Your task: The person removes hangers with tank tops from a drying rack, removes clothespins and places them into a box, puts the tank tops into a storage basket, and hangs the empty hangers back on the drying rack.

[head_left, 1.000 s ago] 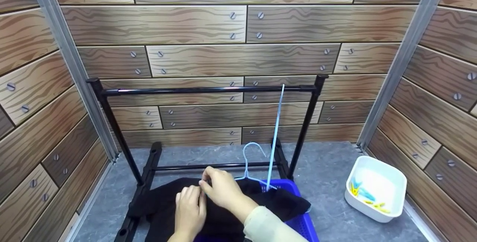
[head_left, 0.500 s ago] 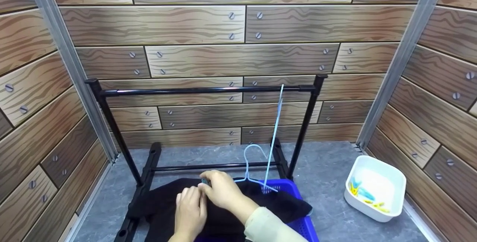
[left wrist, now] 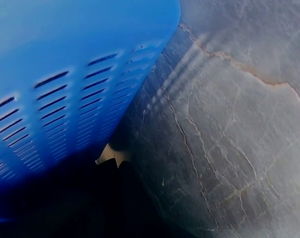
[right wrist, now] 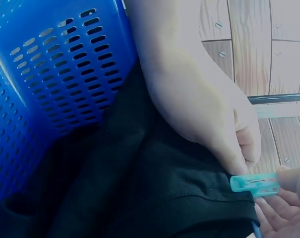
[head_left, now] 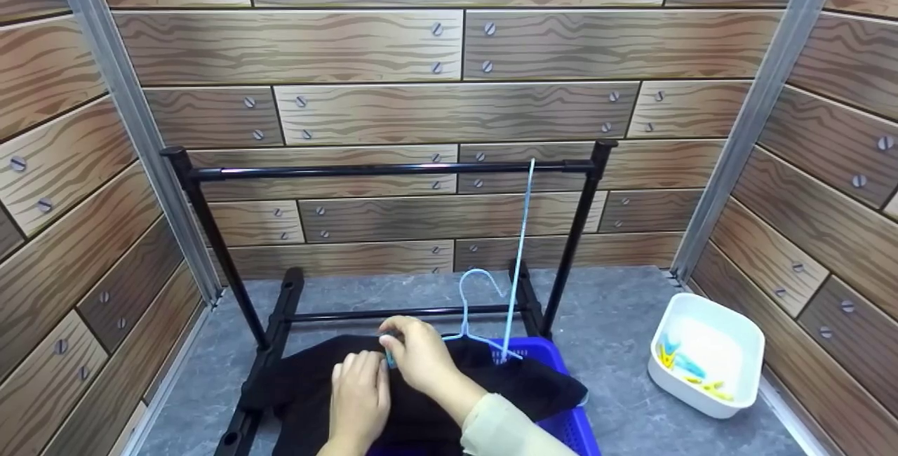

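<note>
A black garment (head_left: 316,379) is draped over a light blue hanger (head_left: 464,309) and part of a blue basket. My left hand (head_left: 359,386) grips the garment's edge, thumb and fingers on the cloth. Just to its right, my right hand (head_left: 417,354) pinches a teal clothespin (right wrist: 254,184) between thumb and fingers. In the right wrist view the clothespin lies at the garment's stitched edge, right beside the left fingertips, and a bit of blue hanger (right wrist: 257,229) shows below. The left wrist view shows neither hand's fingers, only the basket side, floor and dark cloth.
A black rack (head_left: 393,170) stands behind, with another blue hanger (head_left: 521,245) hooked on its rail. The blue basket (head_left: 579,428) sits under the garment. At right, a white tub (head_left: 708,351) holds several yellow and blue clothespins. Wood-patterned walls enclose the space.
My right hand's fingers have opened slightly and the teal clothespin, at first hidden, now shows lower, beside the left hand. The left hand keeps its grip; the hanging hanger sways a little.
</note>
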`<state>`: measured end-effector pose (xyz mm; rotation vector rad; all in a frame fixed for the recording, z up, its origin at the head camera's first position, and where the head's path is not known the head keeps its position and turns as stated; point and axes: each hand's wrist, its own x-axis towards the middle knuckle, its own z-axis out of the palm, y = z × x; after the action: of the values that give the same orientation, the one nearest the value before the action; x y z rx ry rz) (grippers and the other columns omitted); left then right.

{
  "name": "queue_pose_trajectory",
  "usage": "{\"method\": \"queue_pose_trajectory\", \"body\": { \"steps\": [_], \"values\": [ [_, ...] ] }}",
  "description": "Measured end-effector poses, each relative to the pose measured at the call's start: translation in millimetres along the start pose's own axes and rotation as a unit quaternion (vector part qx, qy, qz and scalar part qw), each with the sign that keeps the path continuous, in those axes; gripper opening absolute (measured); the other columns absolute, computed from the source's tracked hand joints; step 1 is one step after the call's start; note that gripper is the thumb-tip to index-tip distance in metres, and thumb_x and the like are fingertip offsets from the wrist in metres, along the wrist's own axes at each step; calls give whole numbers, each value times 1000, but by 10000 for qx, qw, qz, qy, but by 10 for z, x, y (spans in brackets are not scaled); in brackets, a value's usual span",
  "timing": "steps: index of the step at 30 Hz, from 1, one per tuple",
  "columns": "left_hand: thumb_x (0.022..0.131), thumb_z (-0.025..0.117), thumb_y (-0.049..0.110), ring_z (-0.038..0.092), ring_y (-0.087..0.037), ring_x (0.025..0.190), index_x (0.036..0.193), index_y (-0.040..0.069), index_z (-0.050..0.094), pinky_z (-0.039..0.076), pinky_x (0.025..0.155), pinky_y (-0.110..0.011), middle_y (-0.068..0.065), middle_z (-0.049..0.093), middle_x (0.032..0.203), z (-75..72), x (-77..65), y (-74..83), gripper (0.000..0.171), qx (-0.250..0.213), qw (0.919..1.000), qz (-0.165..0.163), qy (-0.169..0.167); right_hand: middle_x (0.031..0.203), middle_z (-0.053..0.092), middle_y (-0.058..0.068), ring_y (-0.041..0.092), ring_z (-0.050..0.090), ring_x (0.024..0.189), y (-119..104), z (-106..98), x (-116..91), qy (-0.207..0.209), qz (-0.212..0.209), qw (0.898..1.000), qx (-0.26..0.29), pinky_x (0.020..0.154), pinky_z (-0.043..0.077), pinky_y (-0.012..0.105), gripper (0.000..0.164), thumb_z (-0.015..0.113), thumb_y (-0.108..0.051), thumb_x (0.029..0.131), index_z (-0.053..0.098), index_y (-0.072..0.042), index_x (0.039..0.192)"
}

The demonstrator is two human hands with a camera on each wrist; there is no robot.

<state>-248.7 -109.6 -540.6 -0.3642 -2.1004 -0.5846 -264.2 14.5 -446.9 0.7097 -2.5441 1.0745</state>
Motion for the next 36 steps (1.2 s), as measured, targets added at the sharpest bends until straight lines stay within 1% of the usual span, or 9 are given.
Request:
{"method": "queue_pose_trajectory", "body": {
  "steps": [3,6,8,10,15,19,23,28,36],
  "values": [
    [89,48,16,42,-17,66,81,14,56,28,61,-31,5,46,70,1,-2,3,12,10,10000,24,-8,85,65,-6,3,57,73,3,-6,1,231,67,9992,319,67,47,23,11,62,-15,87,66,-11,96],
    [90,48,17,43,-17,67,82,14,57,28,62,-31,5,47,71,4,-2,2,12,36,10000,2,-83,81,65,-6,4,57,70,-1,-30,25,472,266,9954,796,66,47,23,11,61,-14,87,67,-9,95],
    [90,47,17,43,-17,67,82,13,57,29,62,-31,5,47,71,9,-1,0,13,55,9999,24,-98,79,64,-5,4,57,70,-4,-45,43,537,408,9918,1085,66,47,23,12,61,-15,87,67,-8,96],
    [90,47,17,43,-17,67,83,13,57,29,62,-31,5,47,71,10,-2,-1,14,56,9999,15,-107,79,63,-6,5,57,70,-4,-49,50,489,526,9900,1211,65,47,23,13,62,-16,87,66,-9,96],
    [90,49,16,40,-16,65,80,14,54,26,61,-30,6,44,70,7,-14,3,12,64,9999,-13,-155,83,63,-5,5,60,73,2,-29,20,256,728,9874,1378,67,48,22,17,65,-19,85,65,-11,101],
    [91,49,16,40,-16,65,80,15,54,27,61,-31,6,43,70,4,-18,7,12,54,9998,-59,-199,85,64,-2,7,61,76,2,-37,9,313,755,9846,1547,68,49,21,22,68,-21,83,64,-9,102],
    [90,49,16,43,-17,66,81,14,56,28,62,-31,6,46,71,7,-21,5,12,43,10000,-27,-73,85,64,-1,8,61,77,-19,-85,4,420,797,9828,1614,69,49,21,26,71,-21,81,64,-9,103],
    [90,48,17,44,-17,67,82,13,57,29,62,-32,5,50,73,10,-10,4,12,57,10000,29,-35,84,64,-1,8,60,76,-81,-211,-17,681,775,9824,1558,70,50,22,28,71,-21,80,64,-8,104],
    [91,48,18,45,-18,68,81,14,56,29,62,-33,5,49,72,8,-11,-3,14,88,9999,-42,-47,88,65,-1,10,62,80,-244,-528,-32,992,544,9819,1516,73,50,23,29,70,-23,81,64,-10,106]
  ]
}}
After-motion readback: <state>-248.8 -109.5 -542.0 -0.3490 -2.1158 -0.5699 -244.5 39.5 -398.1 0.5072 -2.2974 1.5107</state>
